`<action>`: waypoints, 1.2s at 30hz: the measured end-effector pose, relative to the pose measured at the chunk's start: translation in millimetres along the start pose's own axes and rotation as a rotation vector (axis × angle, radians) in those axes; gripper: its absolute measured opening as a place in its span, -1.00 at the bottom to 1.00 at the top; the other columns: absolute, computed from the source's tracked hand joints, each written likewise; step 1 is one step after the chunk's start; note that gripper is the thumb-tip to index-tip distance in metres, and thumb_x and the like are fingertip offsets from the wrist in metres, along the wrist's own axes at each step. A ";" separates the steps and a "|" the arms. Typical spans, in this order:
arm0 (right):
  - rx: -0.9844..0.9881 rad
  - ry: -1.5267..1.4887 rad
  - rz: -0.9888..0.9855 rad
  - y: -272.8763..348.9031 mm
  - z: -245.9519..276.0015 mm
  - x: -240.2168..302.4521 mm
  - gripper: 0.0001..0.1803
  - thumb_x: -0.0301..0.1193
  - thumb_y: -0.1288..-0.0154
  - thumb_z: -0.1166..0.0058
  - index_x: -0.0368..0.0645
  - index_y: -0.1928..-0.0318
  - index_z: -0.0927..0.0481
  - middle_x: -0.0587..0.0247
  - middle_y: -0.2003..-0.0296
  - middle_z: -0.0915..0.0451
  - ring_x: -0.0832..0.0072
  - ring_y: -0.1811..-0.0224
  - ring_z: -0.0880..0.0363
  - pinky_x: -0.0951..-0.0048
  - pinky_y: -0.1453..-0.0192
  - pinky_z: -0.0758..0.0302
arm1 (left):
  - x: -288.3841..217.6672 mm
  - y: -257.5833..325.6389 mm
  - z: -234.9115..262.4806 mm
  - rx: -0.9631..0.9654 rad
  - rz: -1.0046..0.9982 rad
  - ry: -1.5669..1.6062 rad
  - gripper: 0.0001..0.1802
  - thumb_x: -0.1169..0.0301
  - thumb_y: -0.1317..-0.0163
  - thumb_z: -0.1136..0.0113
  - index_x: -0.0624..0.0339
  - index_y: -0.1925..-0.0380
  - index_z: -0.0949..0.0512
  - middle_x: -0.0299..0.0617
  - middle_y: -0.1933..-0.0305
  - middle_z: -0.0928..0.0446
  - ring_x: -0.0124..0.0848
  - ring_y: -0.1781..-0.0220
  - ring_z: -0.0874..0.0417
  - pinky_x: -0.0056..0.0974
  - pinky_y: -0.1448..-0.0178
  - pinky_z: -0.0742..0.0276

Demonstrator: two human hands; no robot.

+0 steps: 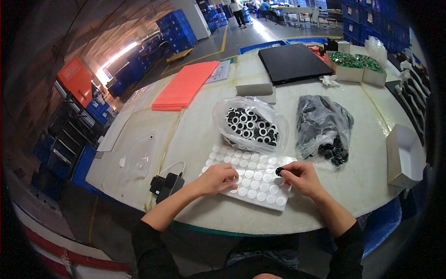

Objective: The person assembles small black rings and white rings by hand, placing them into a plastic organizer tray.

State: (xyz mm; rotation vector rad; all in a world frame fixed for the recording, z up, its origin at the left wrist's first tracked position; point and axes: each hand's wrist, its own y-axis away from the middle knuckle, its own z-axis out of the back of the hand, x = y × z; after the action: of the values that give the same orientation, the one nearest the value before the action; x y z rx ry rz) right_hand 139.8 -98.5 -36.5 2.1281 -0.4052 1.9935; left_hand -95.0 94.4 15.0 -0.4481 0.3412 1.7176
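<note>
Pinched between the thumb and forefinger of the right hand [302,176] is a small black ring [278,171], held just over the right part of a white sheet of round pads [253,179]. That sheet lies near the front edge of a big round white table [200,125]. The left hand [217,179] rests flat on the sheet's left part, fingers pressed down on it and holding nothing.

Far across the table sits a flat black panel [290,62], and to the far left a stack of orange sheets [185,86]. Right of centre slumps a dark plastic bag [323,125], with black rings spilling from its near end. Just beyond the white sheet is a clear plastic bag [251,123] full of black-and-white rings. An open white cardboard box [405,156] stands at the right edge, and a small black device with a white cord [165,185] lies left of the hands.

The ring looks very light, stiff and easy to drop, so a fingertip hold across its outer edge seems best. The sheet looks thin and bendy, likely to slide unless pressed flat.
</note>
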 end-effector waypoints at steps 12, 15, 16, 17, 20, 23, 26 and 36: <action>-0.034 -0.067 -0.004 -2.6 2.8 1.2 -0.82 -0.49 -0.21 -0.16 -0.38 0.24 -0.62 0.25 0.51 -0.61 0.61 0.53 -0.53 0.58 0.42 -0.48 | -14.8 1.1 -7.2 -0.044 -0.288 -0.627 -0.83 0.39 -0.11 -0.11 0.27 0.52 -0.43 -0.12 0.43 -0.50 -0.18 0.38 -0.59 -0.20 0.37 -0.51; -0.031 -0.101 -0.025 0.1 6.0 6.2 -0.85 -0.53 -0.20 -0.16 -0.40 0.27 -0.61 0.21 0.51 -0.61 0.57 0.51 -0.56 0.55 0.39 -0.51 | -13.9 6.8 -6.9 -0.196 0.038 -0.322 -0.88 0.47 -0.13 -0.11 0.32 0.48 -0.47 -0.12 0.50 -0.55 -0.31 0.42 -0.65 -0.32 0.40 -0.55; -0.005 -0.139 -0.043 0.9 5.6 8.3 -0.85 -0.53 -0.20 -0.17 -0.41 0.28 -0.61 0.20 0.50 -0.61 0.56 0.51 -0.56 0.55 0.39 -0.52 | -15.2 7.6 -7.1 -0.356 0.193 0.049 -0.90 0.50 -0.15 -0.12 0.34 0.42 -0.49 -0.12 0.52 -0.57 -0.36 0.41 -0.67 -0.36 0.37 -0.57; -0.023 -0.138 -0.042 0.3 4.3 10.4 -0.85 -0.53 -0.20 -0.17 -0.41 0.28 -0.61 0.20 0.50 -0.61 0.56 0.51 -0.56 0.55 0.39 -0.52 | -16.9 7.9 -6.3 -0.501 0.347 0.427 -0.91 0.54 -0.17 -0.12 0.36 0.37 -0.51 -0.12 0.54 -0.59 -0.40 0.40 -0.68 -0.41 0.34 -0.58; -0.005 -0.116 -0.099 0.3 1.5 17.3 -0.82 -0.52 -0.20 -0.17 -0.41 0.24 -0.61 0.19 0.50 -0.62 0.55 0.49 -0.58 0.54 0.38 -0.52 | -42.5 -2.3 -12.6 -0.580 0.247 0.764 -0.88 0.55 -0.23 -0.12 0.42 0.29 -0.51 -0.04 0.36 -0.62 -0.38 0.29 -0.68 -0.38 0.23 -0.63; 0.024 -0.190 -0.093 -0.9 1.2 12.8 -0.81 -0.51 -0.22 -0.14 -0.42 0.21 -0.61 0.17 0.46 -0.63 0.55 0.49 -0.58 0.55 0.38 -0.53 | -72.7 -20.2 -30.4 -0.637 0.123 0.952 -0.87 0.56 -0.26 -0.08 0.46 0.27 -0.50 0.03 0.26 -0.61 -0.33 0.29 -0.68 -0.34 0.19 -0.64; 0.014 -0.233 -0.102 0.3 2.1 11.2 -0.79 -0.49 -0.26 -0.12 -0.43 0.19 -0.60 0.12 0.42 -0.65 0.54 0.44 -0.61 0.55 0.33 -0.57 | -88.8 -44.8 -44.8 -0.556 0.167 1.060 -0.88 0.59 -0.22 -0.12 0.46 0.27 -0.52 -0.06 0.33 -0.61 -0.35 0.32 -0.67 -0.38 0.20 -0.60; 0.025 -0.243 -0.062 0.2 2.6 2.0 -0.77 -0.51 -0.27 -0.09 -0.44 0.14 -0.59 0.06 0.39 -0.64 0.44 0.36 -0.65 0.48 0.27 -0.63 | -67.8 -71.4 -75.5 -0.524 0.045 0.943 -0.88 0.54 -0.16 -0.23 0.35 0.30 -0.59 -0.16 0.23 -0.58 -0.45 0.17 -0.59 -0.45 0.17 -0.53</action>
State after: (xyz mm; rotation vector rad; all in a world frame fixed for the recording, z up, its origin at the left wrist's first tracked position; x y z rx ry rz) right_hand 142.2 -99.7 -34.7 2.3769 -0.3481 1.7216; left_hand -6.0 14.3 -17.9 -1.6531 0.5633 1.5264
